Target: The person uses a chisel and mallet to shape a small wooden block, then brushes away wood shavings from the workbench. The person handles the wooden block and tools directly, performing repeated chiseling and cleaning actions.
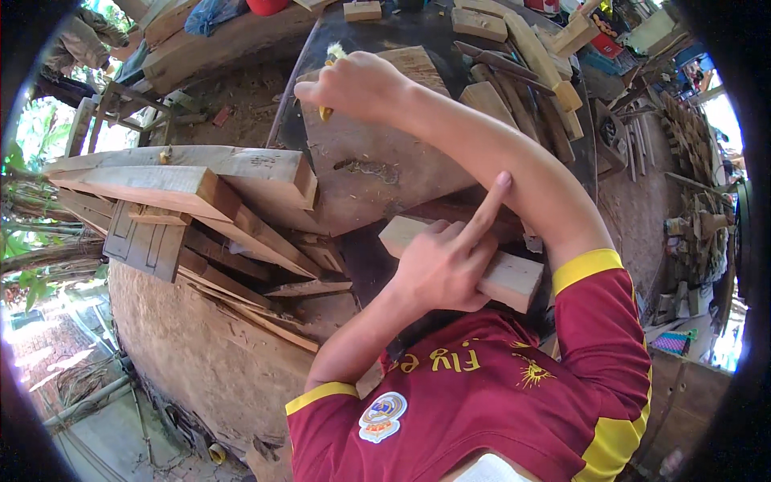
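Observation:
My left hand [446, 265] grips a short squared block of pale wood [512, 281] close to my body. Its thumb and fingers wrap round the block, while one finger stretches up toward my right forearm. My right arm crosses over to the far left, where my right hand [353, 84] is closed round a slim yellow object with a pale fluffy tuft [336, 51] at its top end. Most of that object is hidden in the fist, so its kind cannot be told. Below that hand lies a wide wooden board [361, 161], with a few shavings on it.
Thick planks [161, 185] and offcuts are stacked at the left, above a big rough wooden slab [193, 345]. Wooden pieces [514, 104] lie on the dark tabletop [426, 28] at the far right. A blue plastic bag [215, 14] rests at the back left.

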A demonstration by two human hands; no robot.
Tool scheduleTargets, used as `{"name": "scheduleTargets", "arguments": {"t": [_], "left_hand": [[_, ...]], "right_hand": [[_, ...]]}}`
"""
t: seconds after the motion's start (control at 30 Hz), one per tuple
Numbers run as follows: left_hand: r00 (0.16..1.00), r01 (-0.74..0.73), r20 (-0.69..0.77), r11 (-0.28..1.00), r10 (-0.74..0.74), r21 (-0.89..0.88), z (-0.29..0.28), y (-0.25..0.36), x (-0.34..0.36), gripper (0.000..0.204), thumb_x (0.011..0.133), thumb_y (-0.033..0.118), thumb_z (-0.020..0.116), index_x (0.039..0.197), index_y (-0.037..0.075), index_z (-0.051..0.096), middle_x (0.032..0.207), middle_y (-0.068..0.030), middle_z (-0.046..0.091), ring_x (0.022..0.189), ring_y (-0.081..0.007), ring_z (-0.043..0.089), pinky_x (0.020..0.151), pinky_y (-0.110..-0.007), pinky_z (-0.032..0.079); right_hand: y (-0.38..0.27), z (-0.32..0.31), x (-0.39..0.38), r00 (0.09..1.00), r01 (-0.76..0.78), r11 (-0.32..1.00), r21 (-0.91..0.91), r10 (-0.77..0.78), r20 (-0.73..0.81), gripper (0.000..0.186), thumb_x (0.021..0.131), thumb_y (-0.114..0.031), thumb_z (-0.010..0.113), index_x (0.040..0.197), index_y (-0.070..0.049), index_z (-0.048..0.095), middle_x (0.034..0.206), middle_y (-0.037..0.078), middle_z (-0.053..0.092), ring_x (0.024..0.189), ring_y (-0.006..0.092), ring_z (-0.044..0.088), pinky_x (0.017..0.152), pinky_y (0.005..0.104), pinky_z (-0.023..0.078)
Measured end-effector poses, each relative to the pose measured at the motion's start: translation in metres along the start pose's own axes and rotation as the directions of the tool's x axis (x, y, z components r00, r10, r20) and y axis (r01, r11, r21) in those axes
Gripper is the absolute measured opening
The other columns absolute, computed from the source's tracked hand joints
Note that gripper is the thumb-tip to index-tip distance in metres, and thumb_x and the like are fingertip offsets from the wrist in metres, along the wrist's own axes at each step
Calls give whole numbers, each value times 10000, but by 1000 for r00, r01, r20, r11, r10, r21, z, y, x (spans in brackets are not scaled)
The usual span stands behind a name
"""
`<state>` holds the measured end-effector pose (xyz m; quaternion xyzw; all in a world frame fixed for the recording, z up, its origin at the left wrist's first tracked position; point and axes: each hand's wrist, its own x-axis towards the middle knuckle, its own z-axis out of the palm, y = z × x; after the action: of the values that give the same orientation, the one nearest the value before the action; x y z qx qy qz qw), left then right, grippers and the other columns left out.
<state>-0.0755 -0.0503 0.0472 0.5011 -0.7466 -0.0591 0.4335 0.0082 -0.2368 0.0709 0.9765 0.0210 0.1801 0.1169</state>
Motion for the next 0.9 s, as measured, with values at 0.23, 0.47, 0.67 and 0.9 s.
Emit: {"name": "scheduleTargets", "arguments": {"t": [0.23,0.47,0.67,0.9], "left_hand": [[1000,-7,28,999,6,38,3,-1,0,397,416,272,692,731,36,644,1492,-274,361,642,-200,660,638,-317,534],[999,-32,-38,999,33,19,10,-4,-1,319,435,231,665,689,43,622,1524,-253,321,598,-187,614,609,-313,510],[999,-5,-50,1000,4,-25,3,-1,-8,366,461,255,695,747,39,619,1492,-258,372,663,-209,625,612,-326,503],[957,289,4,950,-291,-122,1,3,-55,356,584,262,758,817,34,617,1106,-219,651,693,-302,658,630,-379,542]], "right_hand": [[14,-7,7,998,-55,998,-31,56,31,129,825,-80,597,948,-116,585,686,131,676,705,295,715,590,383,574],[23,8,11,995,-99,994,-47,98,-13,93,874,-136,563,915,-118,644,716,137,692,713,296,722,578,411,579],[39,-2,21,960,-280,951,131,274,66,148,860,-203,647,953,-94,610,734,144,688,698,304,702,633,398,562],[79,13,24,895,-435,850,298,444,41,186,806,-230,710,841,-58,648,804,179,683,819,327,693,711,444,548]]}}
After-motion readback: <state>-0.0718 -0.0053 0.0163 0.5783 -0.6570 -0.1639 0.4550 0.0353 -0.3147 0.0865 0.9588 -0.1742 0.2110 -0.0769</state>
